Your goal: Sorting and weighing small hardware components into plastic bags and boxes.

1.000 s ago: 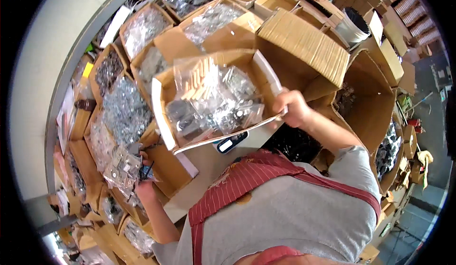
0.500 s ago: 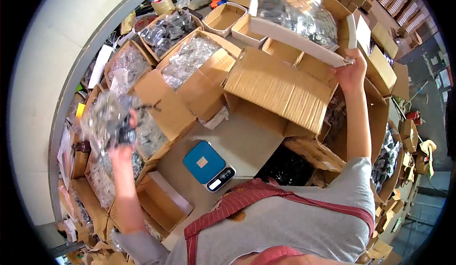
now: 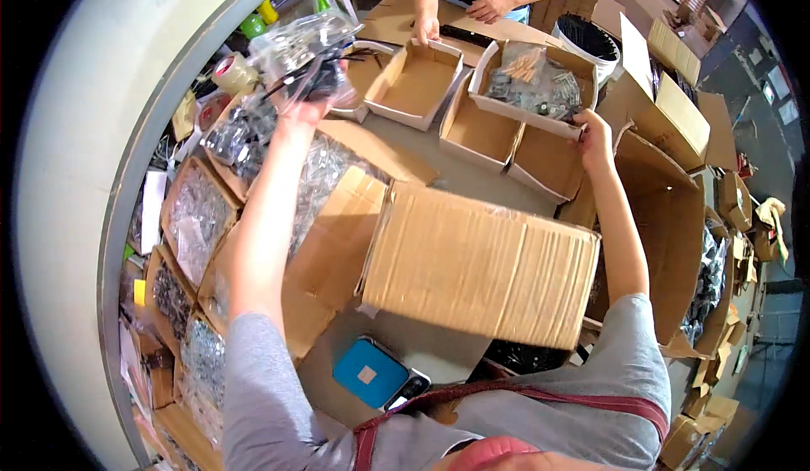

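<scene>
The left hand (image 3: 305, 110), between ten and eleven o'clock of the view, is under a bunch of clear bags of metal and dark parts (image 3: 302, 45), some fingers hidden behind the plastic; how tightly they close I cannot tell. The right hand (image 3: 596, 140), near two o'clock, is clamped on the near right corner of a white-sided tray (image 3: 523, 114). The hands are well apart.

On the left, the slick bags could slip, since they spread well past the palm; a dropped one could land in the carton of dark wrapped parts (image 3: 240, 138), at about eight o'clock from that hand, and get mixed in. Toward the middle, the co-worker's hand (image 3: 427, 29) is at the rim of an open tray (image 3: 415, 119), so the two people could get in each other's way. On the right, a one-corner grip could let the white-sided tray tip or bend its thin wall, or catch on the divided trays (image 3: 481, 144) below; whether it rests on them is unclear.

From the left hand, the bunch sits at twelve o'clock, touching, and the white-sided tray lies at three, well apart. From the right hand, that tray extends toward ten, its bagged fittings (image 3: 540, 79) inside.
</scene>
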{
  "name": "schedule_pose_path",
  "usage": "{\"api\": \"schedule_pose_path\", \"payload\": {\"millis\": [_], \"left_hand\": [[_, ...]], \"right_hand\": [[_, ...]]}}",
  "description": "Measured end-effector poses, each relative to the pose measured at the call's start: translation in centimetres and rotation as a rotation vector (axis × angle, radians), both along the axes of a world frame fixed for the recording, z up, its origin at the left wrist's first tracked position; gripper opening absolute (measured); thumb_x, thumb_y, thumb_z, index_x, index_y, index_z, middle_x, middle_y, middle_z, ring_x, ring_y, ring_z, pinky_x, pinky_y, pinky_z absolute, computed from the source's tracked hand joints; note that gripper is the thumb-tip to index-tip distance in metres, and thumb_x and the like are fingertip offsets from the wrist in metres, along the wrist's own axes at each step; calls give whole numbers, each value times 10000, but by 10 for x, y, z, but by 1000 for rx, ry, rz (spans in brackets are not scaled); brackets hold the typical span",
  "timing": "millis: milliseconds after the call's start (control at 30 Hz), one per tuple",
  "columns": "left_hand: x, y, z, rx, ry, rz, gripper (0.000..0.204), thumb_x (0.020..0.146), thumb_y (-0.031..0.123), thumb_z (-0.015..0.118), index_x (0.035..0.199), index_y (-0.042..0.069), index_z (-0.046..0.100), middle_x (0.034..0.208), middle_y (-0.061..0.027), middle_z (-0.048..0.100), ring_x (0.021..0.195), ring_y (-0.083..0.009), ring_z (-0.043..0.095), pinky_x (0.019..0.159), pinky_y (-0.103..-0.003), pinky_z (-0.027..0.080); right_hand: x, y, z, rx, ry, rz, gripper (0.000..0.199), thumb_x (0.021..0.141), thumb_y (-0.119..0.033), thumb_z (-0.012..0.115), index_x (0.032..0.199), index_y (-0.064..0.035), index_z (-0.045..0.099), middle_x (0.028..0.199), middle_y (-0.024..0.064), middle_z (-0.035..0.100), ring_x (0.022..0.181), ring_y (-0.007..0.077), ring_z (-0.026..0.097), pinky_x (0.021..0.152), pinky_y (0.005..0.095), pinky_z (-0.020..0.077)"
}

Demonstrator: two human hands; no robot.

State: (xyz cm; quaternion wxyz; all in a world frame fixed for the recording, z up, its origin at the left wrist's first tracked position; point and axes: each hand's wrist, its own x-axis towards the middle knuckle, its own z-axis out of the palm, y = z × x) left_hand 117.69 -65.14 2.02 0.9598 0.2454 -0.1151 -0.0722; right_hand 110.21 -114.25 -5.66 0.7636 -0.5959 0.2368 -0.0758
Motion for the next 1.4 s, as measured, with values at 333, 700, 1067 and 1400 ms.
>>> {"api": "schedule_pose_path", "payload": {"millis": [333,700,1067,1400], "left_hand": [[127,-55,-76,518,535,-86,389,873,388,530,1102,86,613,1081,-142,655,973,-336,628,832,-582,511],[125,-57,-25,1003,500,-192,385,907,26,461,1260,-122,423,1335,-305,378,1204,-419,490,906,-495,542],[-60,39,4,1104,241,38,498,855,107,574,1251,-155,424,1094,-239,576,1023,-335,636,925,-383,528],[-297,155,85,1054,503,372,540,861,90,584,1293,-149,367,1290,-255,457,1195,-338,529,1052,-381,428]], "right_hand": [[-9,28,9,-207,33,24,314,756,-264,677,973,-39,656,695,-15,505,558,88,479,473,246,424],[-7,33,1,-342,-17,69,365,809,-320,675,1024,-26,650,674,-43,476,530,59,430,448,234,359],[23,14,-7,-411,16,145,359,804,-383,674,813,-25,664,645,-18,507,548,119,492,455,289,404],[59,78,89,-1867,-402,437,622,678,-437,742,1105,-37,533,981,176,665,918,321,657,792,420,525]]}}
